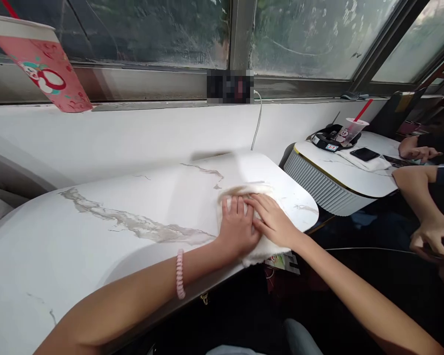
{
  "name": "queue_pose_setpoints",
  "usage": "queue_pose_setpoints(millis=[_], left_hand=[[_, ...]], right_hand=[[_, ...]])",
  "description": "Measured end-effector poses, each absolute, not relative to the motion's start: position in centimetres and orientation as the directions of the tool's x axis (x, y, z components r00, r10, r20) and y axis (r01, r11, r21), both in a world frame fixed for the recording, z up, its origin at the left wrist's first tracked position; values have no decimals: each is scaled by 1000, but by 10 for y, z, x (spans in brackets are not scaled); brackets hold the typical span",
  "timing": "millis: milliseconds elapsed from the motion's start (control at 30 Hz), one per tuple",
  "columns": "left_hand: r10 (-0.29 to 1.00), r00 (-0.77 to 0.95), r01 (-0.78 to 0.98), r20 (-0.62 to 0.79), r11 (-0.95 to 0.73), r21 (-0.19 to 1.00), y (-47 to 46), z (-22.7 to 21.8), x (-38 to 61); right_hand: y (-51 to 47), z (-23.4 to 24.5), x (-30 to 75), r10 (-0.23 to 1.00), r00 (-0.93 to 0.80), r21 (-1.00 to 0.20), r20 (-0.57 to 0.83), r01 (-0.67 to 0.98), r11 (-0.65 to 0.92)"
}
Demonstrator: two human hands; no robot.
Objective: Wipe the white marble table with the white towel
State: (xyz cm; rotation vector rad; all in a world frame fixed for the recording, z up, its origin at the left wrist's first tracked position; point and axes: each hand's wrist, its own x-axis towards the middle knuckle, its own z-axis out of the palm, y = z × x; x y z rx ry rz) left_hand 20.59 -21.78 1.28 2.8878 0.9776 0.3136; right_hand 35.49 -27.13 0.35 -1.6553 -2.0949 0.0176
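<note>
Both of my hands press flat on a white cloth (263, 252) that lies near the right end of a white marble table (107, 231). My left hand (238, 226), with a pink coil band on the wrist, rests on the cloth with fingers together. Beside it, my right hand (272, 220) lies on the same cloth and partly overlaps the left one. The cloth is blurred at its far edge and hangs slightly over the table's front edge.
A pink paper cup (40, 61) stands tilted at top left by the window sill. A white cable (258, 123) hangs down the wall. At right another person's arms (418, 185) rest by a second table (355, 175) with a drink cup (350, 132) and phone (364, 154).
</note>
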Motion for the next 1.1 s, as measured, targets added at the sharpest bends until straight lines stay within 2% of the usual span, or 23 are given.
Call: queue_pose_setpoints(millis=[167,367,533,700,933,1100], left_hand=[[580,800,561,155,-814,152,-225,10,179],[643,759,623,105,-763,170,-201,9,160],[699,707,681,107,-714,166,-154,10,144],[686,720,667,105,-727,164,-84,10,135],[738,653,678,170,-670,303,3,3,133],[738,641,663,213,-672,331,33,1,131]], right_hand=[[-281,9,328,932,-162,-315,326,910,268],[-245,4,308,913,-172,-327,369,896,301],[-189,-1,293,906,-191,-331,377,886,324],[-123,-1,278,926,-100,-346,365,908,235],[-40,-2,269,935,-25,-385,353,907,170],[-10,-2,263,924,59,-433,378,894,119]])
